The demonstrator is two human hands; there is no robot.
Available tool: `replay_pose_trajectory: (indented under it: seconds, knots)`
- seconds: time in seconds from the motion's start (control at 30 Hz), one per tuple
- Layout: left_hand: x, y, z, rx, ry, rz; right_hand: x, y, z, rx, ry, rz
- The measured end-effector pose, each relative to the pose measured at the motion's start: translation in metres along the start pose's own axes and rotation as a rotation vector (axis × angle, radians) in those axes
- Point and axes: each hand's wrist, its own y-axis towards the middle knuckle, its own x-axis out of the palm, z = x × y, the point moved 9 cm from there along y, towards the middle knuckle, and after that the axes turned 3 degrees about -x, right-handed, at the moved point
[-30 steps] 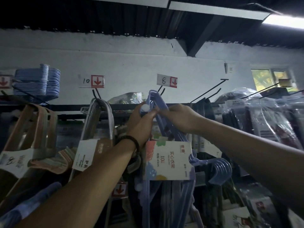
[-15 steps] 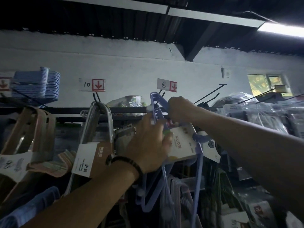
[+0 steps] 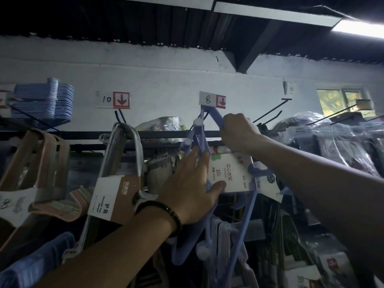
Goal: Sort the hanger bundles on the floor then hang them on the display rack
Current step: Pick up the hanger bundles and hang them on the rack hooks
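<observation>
Dropping to the hanger bundle [image 3: 227, 173], the flat left hand [image 3: 187, 192] steadies it while the right hand [image 3: 239, 134] grips its hooks [image 3: 215, 118], nearly on the rack [image 3: 162, 134].

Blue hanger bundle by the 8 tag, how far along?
Done: a grey bundle hangs under the 10 tag. In hand: the right hand grips the blue hanger bundle below the 8 tag; the left hand steadies its label. Left: seating it, letting go; the floor is out of view.
</observation>
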Motion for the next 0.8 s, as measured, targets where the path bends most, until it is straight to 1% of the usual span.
replay_pose_trajectory:
  seconds: [0.2,0.33,0.4,0.47,0.53,0.57,0.63,0.73,0.8]
  knots:
    - [0.0,0.012,-0.012,-0.026,0.07,0.025,0.03,0.016,0.0,0.03,0.149,-0.05]
    - [0.001,0.028,-0.021,-0.059,0.1,0.033,0.032,0.03,-0.016,-0.039,0.136,-0.004]
    - [0.012,0.034,-0.029,-0.085,0.115,-0.006,0.041,0.03,-0.019,-0.048,0.131,-0.007]
    - [0.029,0.034,-0.038,-0.109,0.193,-0.075,0.066,0.026,-0.015,-0.032,0.107,-0.089]
    - [0.045,0.026,-0.043,-0.111,0.384,-0.109,0.098,0.017,-0.008,-0.012,0.036,-0.199]
    - [0.053,0.021,-0.044,-0.118,0.471,-0.126,0.108,0.012,-0.003,-0.002,0.018,-0.224]
    - [0.065,0.016,-0.045,-0.157,0.538,-0.175,0.116,0.006,0.005,0.017,0.027,-0.232]
    - [0.068,0.018,-0.045,-0.214,0.542,-0.199,0.111,0.003,0.006,0.004,0.062,-0.254]
    - [0.064,0.017,-0.042,-0.204,0.566,-0.179,0.094,-0.001,0.004,0.004,0.122,-0.169]
